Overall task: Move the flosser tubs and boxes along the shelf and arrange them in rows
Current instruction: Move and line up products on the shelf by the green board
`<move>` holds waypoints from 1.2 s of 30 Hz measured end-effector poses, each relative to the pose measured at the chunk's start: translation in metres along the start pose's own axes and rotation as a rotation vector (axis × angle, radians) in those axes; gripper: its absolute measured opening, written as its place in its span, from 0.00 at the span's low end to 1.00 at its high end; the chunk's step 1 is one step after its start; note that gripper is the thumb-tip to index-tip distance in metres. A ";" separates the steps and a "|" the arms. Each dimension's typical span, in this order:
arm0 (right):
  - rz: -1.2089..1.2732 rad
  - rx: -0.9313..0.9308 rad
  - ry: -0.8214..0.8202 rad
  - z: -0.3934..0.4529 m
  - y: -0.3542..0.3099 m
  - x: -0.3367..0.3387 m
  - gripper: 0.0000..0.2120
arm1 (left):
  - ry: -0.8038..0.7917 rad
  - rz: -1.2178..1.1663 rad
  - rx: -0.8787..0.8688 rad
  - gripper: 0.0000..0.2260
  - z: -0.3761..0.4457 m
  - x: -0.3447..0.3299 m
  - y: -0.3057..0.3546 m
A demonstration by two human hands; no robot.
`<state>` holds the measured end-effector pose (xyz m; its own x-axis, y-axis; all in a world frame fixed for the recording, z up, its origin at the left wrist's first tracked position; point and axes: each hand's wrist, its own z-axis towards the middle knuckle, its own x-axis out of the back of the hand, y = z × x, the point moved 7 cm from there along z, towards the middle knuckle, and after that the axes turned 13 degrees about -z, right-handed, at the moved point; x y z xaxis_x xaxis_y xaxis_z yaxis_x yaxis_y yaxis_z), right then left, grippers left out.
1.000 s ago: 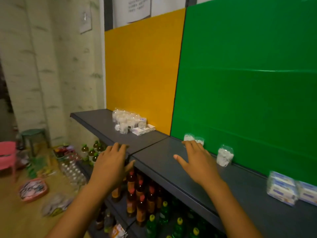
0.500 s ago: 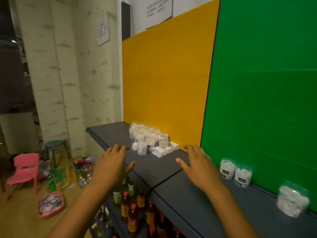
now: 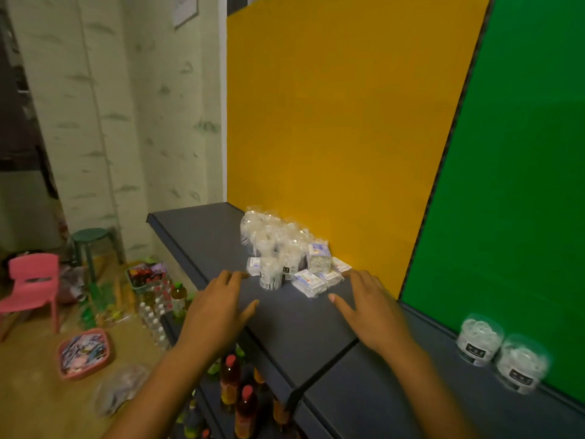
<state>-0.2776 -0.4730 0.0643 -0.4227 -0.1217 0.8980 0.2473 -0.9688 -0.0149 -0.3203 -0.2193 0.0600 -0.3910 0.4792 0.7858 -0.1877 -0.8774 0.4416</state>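
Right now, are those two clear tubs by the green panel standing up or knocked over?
Standing up. Both clear tubs rest on their bases on the grey shelf, side by side, their labels facing forward.

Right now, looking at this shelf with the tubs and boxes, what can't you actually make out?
All in the head view:
- Cluster of tubs: how many, since the front ones hide those behind.
- Small boxes: print too small and blurred to read.
- Two tubs by the green panel: motion-blurred, labels unreadable.
- Bottles on the lower shelf: mostly hidden by the shelf and the left hand.
- Right hand: whether it touches the shelf is unclear.
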 end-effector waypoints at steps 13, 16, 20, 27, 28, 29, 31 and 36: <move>-0.004 -0.133 -0.053 0.069 -0.001 -0.045 0.25 | -0.141 -0.301 -0.072 0.30 0.108 -0.060 -0.056; 0.006 -0.185 -0.046 0.083 -0.004 -0.056 0.25 | -0.223 -0.418 -0.104 0.33 0.128 -0.077 -0.067; 0.059 -0.240 -0.086 0.091 -0.003 -0.075 0.25 | -0.270 -0.485 -0.135 0.34 0.146 -0.089 -0.072; 0.070 -0.305 -0.077 0.101 0.009 -0.085 0.23 | -0.312 -0.554 -0.180 0.30 0.169 -0.098 -0.072; 0.073 -0.317 -0.084 0.104 0.010 -0.086 0.24 | -0.311 -0.599 -0.167 0.29 0.171 -0.097 -0.072; 0.079 -0.329 -0.089 0.107 0.011 -0.086 0.24 | -0.302 -0.654 -0.163 0.27 0.173 -0.095 -0.071; 0.094 -0.341 -0.088 0.114 0.011 -0.086 0.25 | -0.275 -0.768 -0.146 0.24 0.180 -0.089 -0.072; 0.110 -0.343 -0.074 0.136 0.004 -0.089 0.24 | -0.231 -1.066 -0.051 0.24 0.196 -0.072 -0.078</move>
<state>-0.1206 -0.4367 0.0442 -0.3428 -0.2252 0.9120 -0.0243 -0.9684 -0.2483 -0.1006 -0.1810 0.0540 0.1728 0.9821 0.0748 -0.3690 -0.0059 0.9294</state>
